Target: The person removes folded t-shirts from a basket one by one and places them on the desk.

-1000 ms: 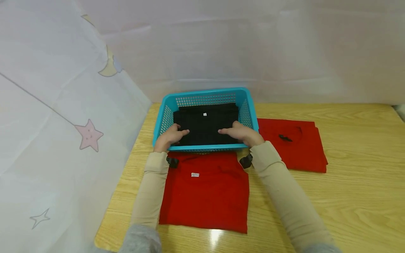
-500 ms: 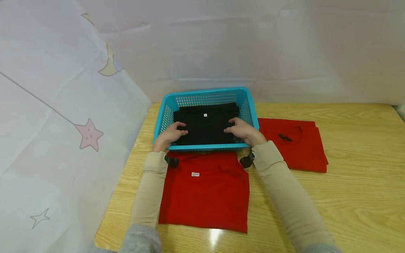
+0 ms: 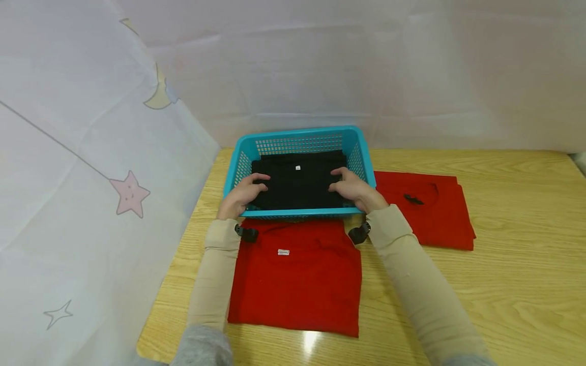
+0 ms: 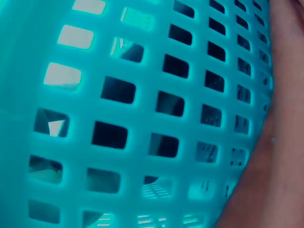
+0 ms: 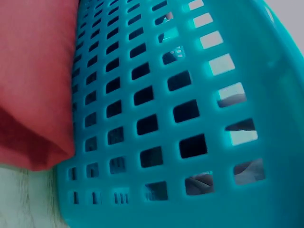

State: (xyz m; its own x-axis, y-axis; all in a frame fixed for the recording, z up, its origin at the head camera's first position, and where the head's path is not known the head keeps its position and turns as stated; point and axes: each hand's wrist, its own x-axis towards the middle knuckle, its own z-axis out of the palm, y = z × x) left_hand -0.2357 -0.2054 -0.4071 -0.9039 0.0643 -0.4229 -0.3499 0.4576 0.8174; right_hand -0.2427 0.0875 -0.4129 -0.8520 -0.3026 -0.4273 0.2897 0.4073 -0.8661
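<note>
A black folded shirt (image 3: pixel 298 188) with a small white label lies inside a turquoise plastic basket (image 3: pixel 297 213). My left hand (image 3: pixel 246 192) reaches over the basket's near left corner, thumb and forefinger apart at the shirt's left side. At the shirt's right side is my right hand (image 3: pixel 351 188), its thumb and forefinger also spread. Neither hand pinches cloth in the visible part; the lower fingers are partly hidden. The wrist views mostly hold the basket's perforated wall (image 4: pixel 142 111), with red cloth (image 5: pixel 35 71) along the left of the right wrist view.
In front of the basket a red folded shirt (image 3: pixel 297 284) with a white label lies on the wooden table (image 3: pixel 517 284). More folded red clothing (image 3: pixel 435 213) with a dark print lies right of the basket. A pale star-patterned sheet (image 3: pixel 91 152) hangs at the left and back.
Both hands have drawn slightly outward, away from the middle of the black shirt, and more of their forefingers shows. The basket and red clothes have stayed in place.
</note>
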